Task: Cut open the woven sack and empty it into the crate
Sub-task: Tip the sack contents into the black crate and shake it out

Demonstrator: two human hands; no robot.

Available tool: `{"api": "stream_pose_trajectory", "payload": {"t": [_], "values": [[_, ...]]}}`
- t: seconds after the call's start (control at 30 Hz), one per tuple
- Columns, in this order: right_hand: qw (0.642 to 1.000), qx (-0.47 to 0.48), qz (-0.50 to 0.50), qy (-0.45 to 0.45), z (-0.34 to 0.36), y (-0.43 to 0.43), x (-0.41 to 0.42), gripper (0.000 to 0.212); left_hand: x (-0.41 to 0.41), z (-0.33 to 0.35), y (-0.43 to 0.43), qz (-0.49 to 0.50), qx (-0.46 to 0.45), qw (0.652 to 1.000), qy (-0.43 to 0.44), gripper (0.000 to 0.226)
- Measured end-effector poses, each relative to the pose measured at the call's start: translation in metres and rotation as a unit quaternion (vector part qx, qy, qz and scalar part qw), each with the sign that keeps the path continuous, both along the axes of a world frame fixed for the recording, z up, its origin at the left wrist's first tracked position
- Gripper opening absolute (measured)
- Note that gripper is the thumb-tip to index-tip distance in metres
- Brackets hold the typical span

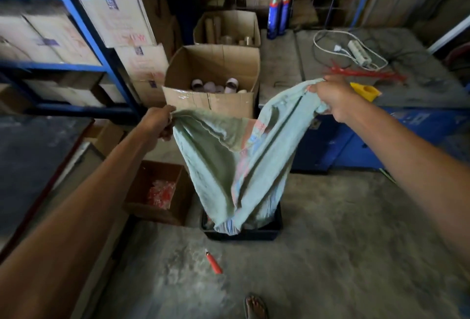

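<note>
A pale green woven sack (236,161) with pink and blue print hangs upside down between my hands. My left hand (159,124) grips its left corner and my right hand (333,99) grips its right corner, higher up. The sack's lower end droops into a black crate (276,229) on the floor; what lies in the crate is mostly hidden by the sack. A red-handled cutter (213,262) lies on the concrete floor in front of the crate.
An open cardboard box (211,99) with rolls stands behind the sack. A small brown box (157,191) with red bits sits left of the crate. Blue shelving (96,38) with cartons is at left, a blue bench (356,140) with a power strip at right. My foot (255,307) shows below.
</note>
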State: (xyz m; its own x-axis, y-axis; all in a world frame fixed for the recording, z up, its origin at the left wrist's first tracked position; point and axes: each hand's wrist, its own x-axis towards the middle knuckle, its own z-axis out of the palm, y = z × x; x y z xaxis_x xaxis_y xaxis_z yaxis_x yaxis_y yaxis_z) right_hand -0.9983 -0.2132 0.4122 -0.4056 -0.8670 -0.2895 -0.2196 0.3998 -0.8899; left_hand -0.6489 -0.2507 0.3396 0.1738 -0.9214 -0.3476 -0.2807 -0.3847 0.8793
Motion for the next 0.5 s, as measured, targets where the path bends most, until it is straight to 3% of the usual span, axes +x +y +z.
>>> {"api": "stream_pose_trajectory", "payload": {"t": [0.07, 0.17, 0.27, 0.37, 0.5], "values": [[0.999, 0.021, 0.021, 0.015, 0.009, 0.008, -0.002, 0.003, 0.006, 0.007, 0.005, 0.005, 0.015, 1.0, 0.008, 0.038], [0.999, 0.025, 0.03, 0.03, 0.019, 0.016, -0.001, 0.043, 0.004, 0.02, 0.014, -0.02, 0.032, 0.999, 0.005, 0.037], [1.0, 0.004, 0.022, 0.017, 0.039, 0.017, 0.003, 0.043, -0.006, 0.041, 0.018, -0.029, 0.022, 0.999, -0.005, 0.034], [0.998, -0.045, 0.028, 0.023, 0.078, 0.007, 0.004, 0.008, -0.013, 0.087, 0.009, -0.037, -0.037, 0.998, -0.028, 0.024], [0.983, -0.162, 0.011, 0.085, 0.164, -0.009, 0.004, 0.025, -0.017, 0.182, -0.009, -0.023, -0.143, 0.987, -0.07, 0.026]]}}
